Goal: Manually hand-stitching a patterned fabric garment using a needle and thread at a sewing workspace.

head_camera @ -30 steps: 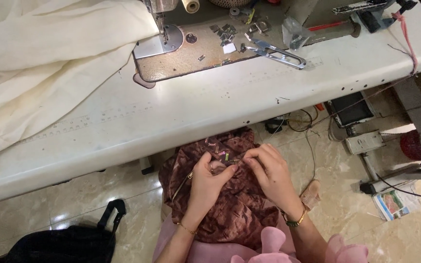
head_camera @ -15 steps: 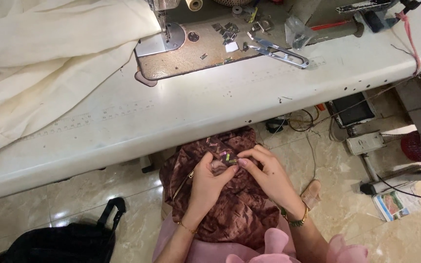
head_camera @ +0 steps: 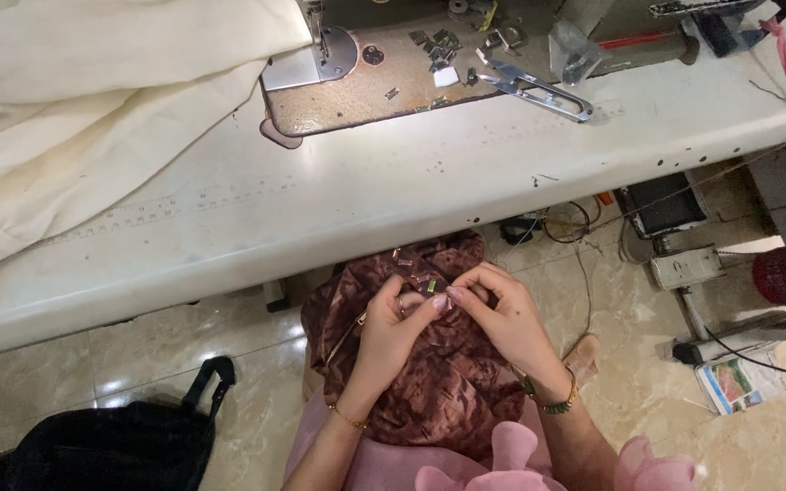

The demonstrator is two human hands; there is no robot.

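White sewing table [head_camera: 393, 195]: spans upper frame; cream cloth heap [head_camera: 93, 100] upper left, silver thread snips [head_camera: 539, 88] upper right.
Beige tiled floor [head_camera: 229, 364]: black bag [head_camera: 120, 441] lower left.
Maroon patterned velvet fabric [head_camera: 448, 391]: lower centre, on lap, beneath both hands.
Left hand [head_camera: 398, 327], right hand [head_camera: 502, 318]: fingertips meeting, pinching small shiny beads [head_camera: 425, 284] at fabric's upper edge.

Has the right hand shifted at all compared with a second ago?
Yes. The right hand has slid a little leftward, judged against the white table's edge, closing up to the left hand over the brown fabric.
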